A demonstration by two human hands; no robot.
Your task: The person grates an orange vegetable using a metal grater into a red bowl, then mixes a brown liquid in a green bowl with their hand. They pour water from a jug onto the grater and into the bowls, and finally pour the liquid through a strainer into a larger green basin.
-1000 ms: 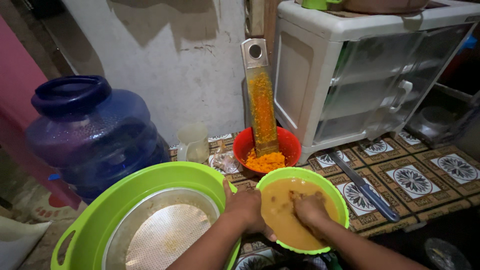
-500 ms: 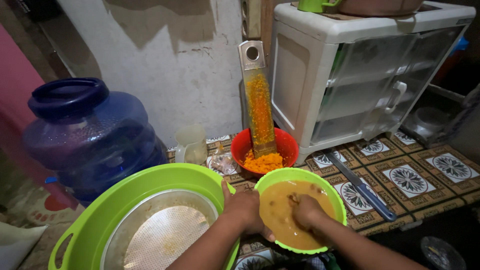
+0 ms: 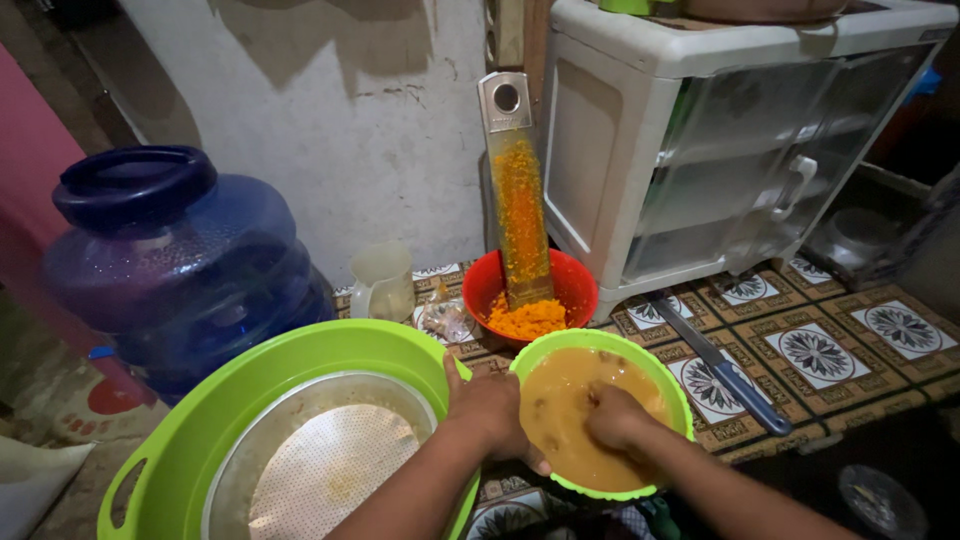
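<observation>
Head view, change since the earlier frame: hands and bowls lie as before; only the camera has shifted slightly.

Left hand (image 3: 492,412): clasps the near rim of the small green bowl (image 3: 662,372), thumb up.

Right hand (image 3: 618,418): sunk in the bowl's yellow-brown liquid (image 3: 560,400), fingers curled (whether they grasp anything, cannot tell).

Large green basin (image 3: 250,375): touching the bowl's left, a round metal sieve (image 3: 325,465) inside.

Red bowl (image 3: 573,282): just behind, holding orange gratings (image 3: 527,320) and an upright grater (image 3: 520,190).

Knife (image 3: 722,362): right, on patterned floor.

Blue water jug (image 3: 170,260): far left.

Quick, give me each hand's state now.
Left hand: gripping the rim of the small green bowl.
Right hand: in the bowl's brownish liquid; grip cannot be told.
</observation>
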